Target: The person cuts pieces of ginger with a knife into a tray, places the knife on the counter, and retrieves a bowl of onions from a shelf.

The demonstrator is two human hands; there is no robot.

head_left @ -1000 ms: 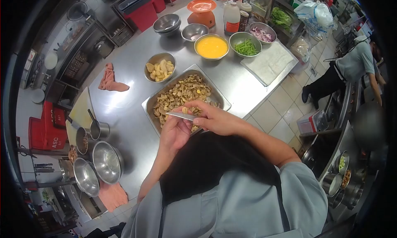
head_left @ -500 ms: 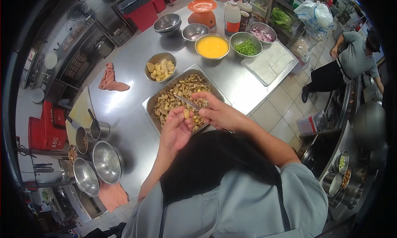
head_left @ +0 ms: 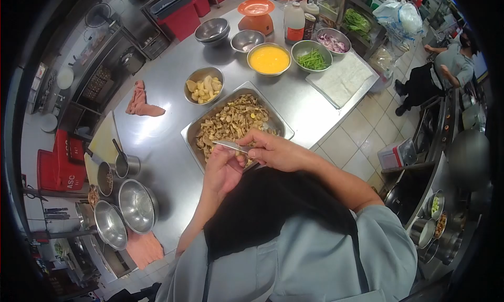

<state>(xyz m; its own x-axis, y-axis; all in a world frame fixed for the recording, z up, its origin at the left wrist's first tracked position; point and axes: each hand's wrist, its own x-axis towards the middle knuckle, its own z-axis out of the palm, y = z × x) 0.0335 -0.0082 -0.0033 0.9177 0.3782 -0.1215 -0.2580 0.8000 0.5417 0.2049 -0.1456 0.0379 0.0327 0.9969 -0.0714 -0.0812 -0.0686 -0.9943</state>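
Note:
My right hand (head_left: 273, 151) grips a small knife (head_left: 231, 144), its blade pointing left over the fingertips of my left hand (head_left: 223, 168). The left fingers pinch a small yellowish piece of food, mostly hidden now behind the blade and fingers. I cannot tell its exact kind. Both hands are above the near edge of a deep metal tray (head_left: 281, 124). In the tray lie many brownish chopped pieces (head_left: 231, 118) that look like mushrooms, with a few yellow bits. Just beyond it is a metal bowl of pale yellow chunks (head_left: 205, 88).
Bowls of yellow liquid (head_left: 269, 59), cut green vegetables (head_left: 313, 59) and sliced onion (head_left: 333, 42) line the far side, near an orange scale (head_left: 256, 14). A pink cloth (head_left: 142, 102) and metal bowls (head_left: 136, 205) are leftward. Another person (head_left: 441, 73) stands at right.
The knife has come down and left, now lying across the pinched piece and left fingertips. My right hand lowered slightly. The other person at right has turned and shifted their arms.

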